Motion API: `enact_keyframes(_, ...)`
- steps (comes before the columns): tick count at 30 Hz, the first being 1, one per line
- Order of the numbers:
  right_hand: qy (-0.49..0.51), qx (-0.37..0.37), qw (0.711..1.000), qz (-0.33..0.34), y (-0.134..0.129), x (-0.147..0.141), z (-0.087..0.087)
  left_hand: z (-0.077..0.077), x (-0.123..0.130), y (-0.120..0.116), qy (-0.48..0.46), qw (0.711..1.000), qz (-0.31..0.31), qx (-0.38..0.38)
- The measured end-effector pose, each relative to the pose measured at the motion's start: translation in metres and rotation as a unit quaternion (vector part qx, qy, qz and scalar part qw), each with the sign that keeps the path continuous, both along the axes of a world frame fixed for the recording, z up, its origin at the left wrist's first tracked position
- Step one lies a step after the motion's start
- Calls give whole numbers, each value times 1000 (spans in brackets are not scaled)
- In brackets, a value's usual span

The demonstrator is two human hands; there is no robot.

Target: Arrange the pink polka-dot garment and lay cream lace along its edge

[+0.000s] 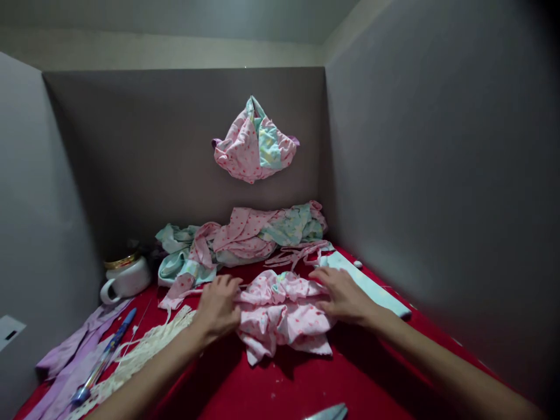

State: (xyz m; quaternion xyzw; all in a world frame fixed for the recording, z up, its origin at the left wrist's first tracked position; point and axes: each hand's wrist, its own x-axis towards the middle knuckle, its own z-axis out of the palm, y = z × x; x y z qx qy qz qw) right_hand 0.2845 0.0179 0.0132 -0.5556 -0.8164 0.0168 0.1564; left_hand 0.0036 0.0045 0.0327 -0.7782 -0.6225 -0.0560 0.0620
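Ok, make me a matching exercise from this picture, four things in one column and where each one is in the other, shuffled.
Things:
1. white mug
2. blue pen
3. sewn fabric pouch
4. crumpled pink fabric

Places:
A. hanging on the grey back wall
B. between the left hand and the right hand on the red table
C. in the far left corner of the table
D. lying on the lilac strips at the left edge

Pairs: 1-C, 2-D, 3-A, 4-B
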Motion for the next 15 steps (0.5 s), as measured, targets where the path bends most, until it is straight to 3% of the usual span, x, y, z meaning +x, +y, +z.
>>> enact_keyframes(3, 1, -13, 1000, 24, 17, -9, -6, -5, 6, 18, 38, 998, -12, -40)
enact_keyframes(6, 29, 19, 999, -4, 33, -6, -2, 6, -3, 27, 57, 997, 29, -38)
enact_keyframes(11, 81, 35, 995, 51, 42, 30, 16, 36, -39, 22, 34, 997, 65, -2)
enact_keyframes(15, 133, 40, 988, 61, 38, 39, 15, 32, -52, 20, -34, 995, 93, -15)
